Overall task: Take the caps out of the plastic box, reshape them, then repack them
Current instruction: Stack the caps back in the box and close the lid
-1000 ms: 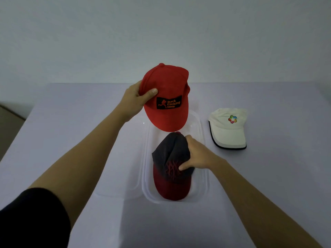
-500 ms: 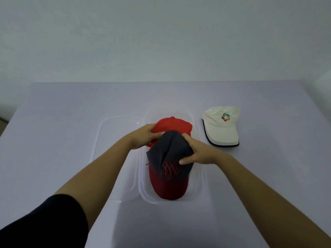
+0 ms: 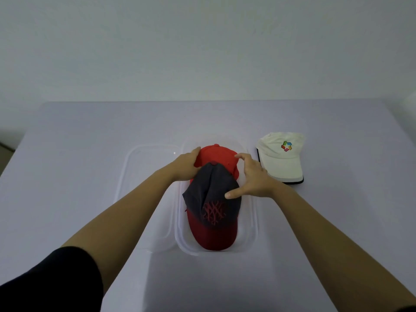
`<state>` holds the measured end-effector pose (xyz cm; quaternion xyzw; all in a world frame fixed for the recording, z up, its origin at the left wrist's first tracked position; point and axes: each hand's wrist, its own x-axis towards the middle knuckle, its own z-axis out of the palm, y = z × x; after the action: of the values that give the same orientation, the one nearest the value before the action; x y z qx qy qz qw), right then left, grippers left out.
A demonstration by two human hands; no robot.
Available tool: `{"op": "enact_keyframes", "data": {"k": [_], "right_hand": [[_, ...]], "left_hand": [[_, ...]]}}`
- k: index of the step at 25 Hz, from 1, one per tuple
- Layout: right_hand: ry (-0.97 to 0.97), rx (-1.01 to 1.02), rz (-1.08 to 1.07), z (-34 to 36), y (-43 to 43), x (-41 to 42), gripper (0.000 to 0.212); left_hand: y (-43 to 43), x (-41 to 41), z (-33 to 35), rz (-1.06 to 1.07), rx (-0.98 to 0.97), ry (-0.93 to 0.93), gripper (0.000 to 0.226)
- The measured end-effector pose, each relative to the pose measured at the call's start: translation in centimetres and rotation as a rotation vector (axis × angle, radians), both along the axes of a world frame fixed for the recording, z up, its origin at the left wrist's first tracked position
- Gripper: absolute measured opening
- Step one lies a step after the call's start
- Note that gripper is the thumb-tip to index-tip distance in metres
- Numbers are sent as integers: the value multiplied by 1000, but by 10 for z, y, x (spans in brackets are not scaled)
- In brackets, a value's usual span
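Partly hidden red cap (image 3: 216, 156), grey-crowned cap (image 3: 210, 188) overlapping

The plastic box (image 3: 253, 224) is clear, smooth, faintly glossy plastic. Left of the box, the lid (image 3: 144, 167) looks to be the same clear plastic. Inside the box, the red cap (image 3: 216, 156) and the grey-and-red cap (image 3: 211, 188) are matt cloth, the second with raised embroidery. Right of the box, the white cap (image 3: 281, 163) is smoother cloth. The bench (image 3: 78, 154) under the box is matt.
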<state>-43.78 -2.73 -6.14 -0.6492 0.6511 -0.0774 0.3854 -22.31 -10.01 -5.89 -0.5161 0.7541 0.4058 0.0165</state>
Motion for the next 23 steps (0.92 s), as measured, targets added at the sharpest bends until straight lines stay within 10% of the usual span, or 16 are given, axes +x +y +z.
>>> {"op": "enact_keyframes", "data": {"k": [5,11,23], "right_hand": [[85,-3,51,-3,-7,6,91],[207,19,116,-3,-6,-2,34],[298,-22,85,-11,4,0,75]], "left_hand": [[4,20,19,104,309,402,41],[6,28,2,-109,112,143,15],[18,12,3,-195,-90,-134,59]]}}
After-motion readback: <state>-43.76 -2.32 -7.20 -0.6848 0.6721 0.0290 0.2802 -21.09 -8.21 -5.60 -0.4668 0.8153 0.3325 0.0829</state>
